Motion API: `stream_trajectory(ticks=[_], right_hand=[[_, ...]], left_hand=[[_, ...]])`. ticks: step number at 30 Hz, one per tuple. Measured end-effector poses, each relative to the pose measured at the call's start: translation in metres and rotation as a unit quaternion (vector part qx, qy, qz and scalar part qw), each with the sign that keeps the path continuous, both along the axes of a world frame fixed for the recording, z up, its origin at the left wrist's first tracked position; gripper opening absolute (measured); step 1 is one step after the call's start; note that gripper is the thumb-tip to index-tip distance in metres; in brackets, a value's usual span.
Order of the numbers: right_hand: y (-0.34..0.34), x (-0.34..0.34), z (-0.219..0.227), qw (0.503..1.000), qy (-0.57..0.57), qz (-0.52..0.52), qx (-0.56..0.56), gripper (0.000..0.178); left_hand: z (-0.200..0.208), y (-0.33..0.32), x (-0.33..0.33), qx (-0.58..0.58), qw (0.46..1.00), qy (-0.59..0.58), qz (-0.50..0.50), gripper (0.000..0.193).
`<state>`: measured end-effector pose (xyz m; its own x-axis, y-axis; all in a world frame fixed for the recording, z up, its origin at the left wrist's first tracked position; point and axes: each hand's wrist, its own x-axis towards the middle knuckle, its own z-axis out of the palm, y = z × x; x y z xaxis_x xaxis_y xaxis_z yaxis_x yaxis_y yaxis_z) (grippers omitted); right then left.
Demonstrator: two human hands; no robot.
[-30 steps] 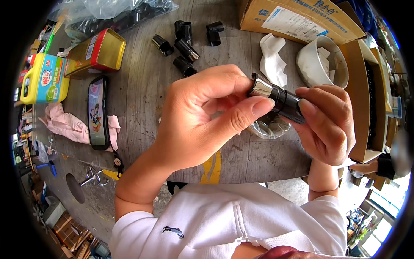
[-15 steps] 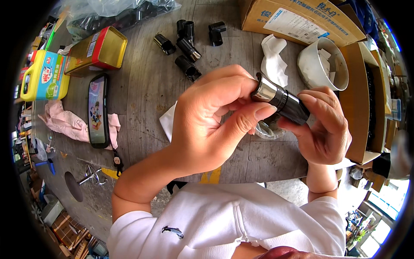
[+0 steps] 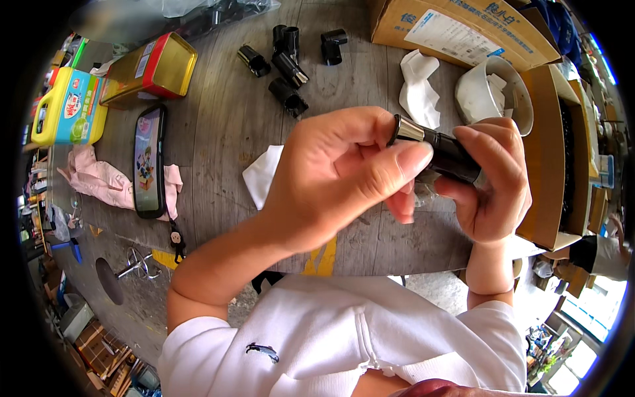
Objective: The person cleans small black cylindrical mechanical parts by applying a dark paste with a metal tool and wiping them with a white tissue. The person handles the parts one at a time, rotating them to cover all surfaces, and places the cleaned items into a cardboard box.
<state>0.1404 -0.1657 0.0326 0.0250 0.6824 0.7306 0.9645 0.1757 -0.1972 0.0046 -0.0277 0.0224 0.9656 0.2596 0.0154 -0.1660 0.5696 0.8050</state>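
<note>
Between my two hands lies a glossy black tubular fitting (image 3: pixel 456 159) with a shiny metallic-looking collar (image 3: pixel 408 130) at its left end. My left hand (image 3: pixel 344 165) pinches the collar end with thumb and fingers. Around the thicker black end close the fingers of my right hand (image 3: pixel 496 178). Part of the fitting is hidden by my left thumb. Under the hands, a clear round object (image 3: pixel 426 196) shows only in part. Several similar black fittings (image 3: pixel 289 69) lie farther back on the grey table (image 3: pixel 218 132), and a white cloth (image 3: pixel 264 175) rests left of my left hand.
At the right stand a white bowl (image 3: pixel 466 99) with white pieces inside and an open cardboard box (image 3: pixel 546 159). Behind is another carton (image 3: pixel 463 33). A crumpled white tissue (image 3: pixel 419 89), a phone (image 3: pixel 151 162), a pink cloth (image 3: pixel 99 175), a tin (image 3: pixel 145 73) and a yellow jug (image 3: pixel 73 109) surround the workspace.
The fitting has turned slightly, and my left thumb has slid farther over it toward the right. My left fingers below have shifted. Both hands still grip the fitting.
</note>
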Motion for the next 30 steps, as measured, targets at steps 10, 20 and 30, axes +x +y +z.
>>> stream_trajectory(ticks=[10,20,30], right_hand=[[-0.007,-0.006,0.005,0.988,-0.120,-0.091,-0.020,0.047],[-0.006,-0.025,-0.002,0.981,-0.049,-0.171,-0.076,0.057],[-0.009,0.001,-0.007,0.980,0.191,0.029,-0.056,0.087]], left_hand=[[-0.011,0.007,-0.001,0.036,0.998,0.009,-0.043,0.024],[-0.017,-0.003,-0.004,0.298,0.943,-0.082,0.121,0.028],[-0.013,0.017,0.000,0.277,0.959,-0.063,0.012,0.027]])
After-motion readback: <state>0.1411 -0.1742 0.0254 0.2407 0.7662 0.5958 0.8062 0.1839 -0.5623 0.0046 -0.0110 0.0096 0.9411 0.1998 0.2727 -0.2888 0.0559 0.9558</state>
